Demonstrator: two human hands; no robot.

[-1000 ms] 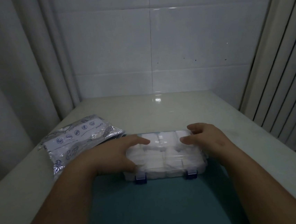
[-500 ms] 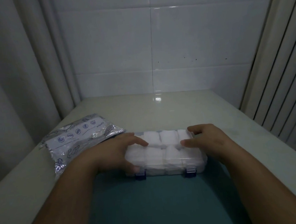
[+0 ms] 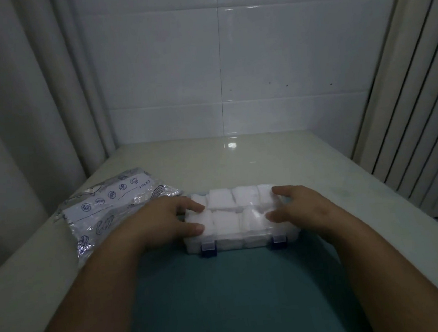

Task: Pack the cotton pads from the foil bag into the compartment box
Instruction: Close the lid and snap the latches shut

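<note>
The clear compartment box lies on a teal mat, its lid down and two blue latches on its near side. White cotton pads fill its compartments under the lid. My left hand rests on the box's left end, fingers and thumb spread on the lid. At the right end my right hand lies the same way, fingertips on the lid. The silver foil bag lies flat on the table to the left of the box, just beyond my left hand.
The teal mat covers the near middle of the pale table. A tiled wall stands behind the table. Curtains hang along the left side and at the right edge.
My left hand has slid a little to the left along the lid. The pads show more plainly through the lid than a second ago. The right hand has barely moved.
</note>
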